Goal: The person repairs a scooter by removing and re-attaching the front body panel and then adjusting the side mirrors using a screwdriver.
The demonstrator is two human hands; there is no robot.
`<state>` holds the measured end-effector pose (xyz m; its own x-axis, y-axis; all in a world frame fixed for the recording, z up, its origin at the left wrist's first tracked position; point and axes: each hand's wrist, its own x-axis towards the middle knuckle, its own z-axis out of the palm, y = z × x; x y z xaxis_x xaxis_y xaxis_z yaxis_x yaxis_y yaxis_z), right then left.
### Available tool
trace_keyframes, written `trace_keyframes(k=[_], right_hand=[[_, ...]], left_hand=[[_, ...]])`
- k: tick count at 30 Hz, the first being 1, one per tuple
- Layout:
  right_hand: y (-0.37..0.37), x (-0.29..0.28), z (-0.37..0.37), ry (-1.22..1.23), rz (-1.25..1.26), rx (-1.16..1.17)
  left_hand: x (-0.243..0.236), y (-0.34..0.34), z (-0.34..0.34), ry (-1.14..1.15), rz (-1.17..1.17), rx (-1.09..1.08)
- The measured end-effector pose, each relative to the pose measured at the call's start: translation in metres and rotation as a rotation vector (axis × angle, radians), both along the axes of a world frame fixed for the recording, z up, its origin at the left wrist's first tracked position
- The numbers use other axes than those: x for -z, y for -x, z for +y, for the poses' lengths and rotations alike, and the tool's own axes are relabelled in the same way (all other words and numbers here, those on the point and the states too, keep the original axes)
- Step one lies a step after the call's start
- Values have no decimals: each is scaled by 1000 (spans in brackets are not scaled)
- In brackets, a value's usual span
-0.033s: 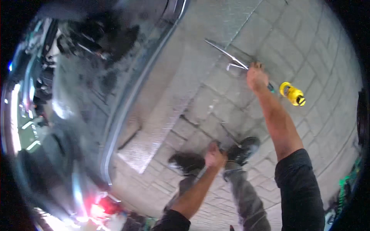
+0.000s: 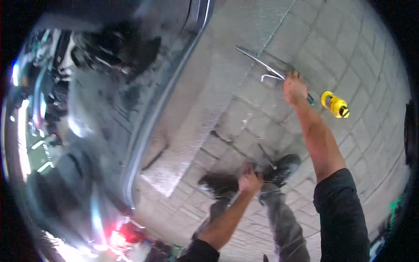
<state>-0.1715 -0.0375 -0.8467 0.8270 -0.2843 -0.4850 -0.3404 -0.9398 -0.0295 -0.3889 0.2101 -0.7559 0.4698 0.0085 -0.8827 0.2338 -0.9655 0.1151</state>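
Observation:
My right hand [image 2: 296,89] is closed low over the paving around a few metal tools. From its far side a long shiny rod [image 2: 262,61] and a bent hex key [image 2: 270,77] stick out. A dark handle with a green end [image 2: 310,100] shows on its near side. A yellow cylindrical thing with a dark end [image 2: 334,105] lies just right of that hand. Above my shoes, my left hand [image 2: 250,180] is wrapped around a tool with a shiny metal shaft [image 2: 234,198]; fingers hide its grip, so its kind is unclear.
A vehicle's open doorway with a pale sill [image 2: 163,96] takes up the left side. On the paving [image 2: 358,65] a textured metal sheet [image 2: 168,181] lies beside it. A thin metal rod [image 2: 267,157] rests near my right shoe [image 2: 283,168]. A red light [image 2: 118,239] glows at lower left.
The whole view has shifted slightly, so everything appears a little further right. Both hands keep their grips, with no other clear change.

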Motion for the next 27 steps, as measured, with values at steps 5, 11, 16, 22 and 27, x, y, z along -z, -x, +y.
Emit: trace_keyframes(k=[5, 11, 16, 22, 27], right_hand=[[28, 7, 22, -68, 18, 80], [38, 8, 20, -155, 74, 218], [49, -8, 26, -245, 42, 286], [61, 43, 31, -154, 92, 294], [70, 55, 39, -161, 16, 406]], left_hand=[[-73, -6, 12, 18, -337, -68], [-143, -61, 25, -92, -305, 11], [-185, -87, 30, -54, -321, -34], [-215, -71, 64, -2, -335, -112], [-226, -38, 130, -16, -267, 0]])
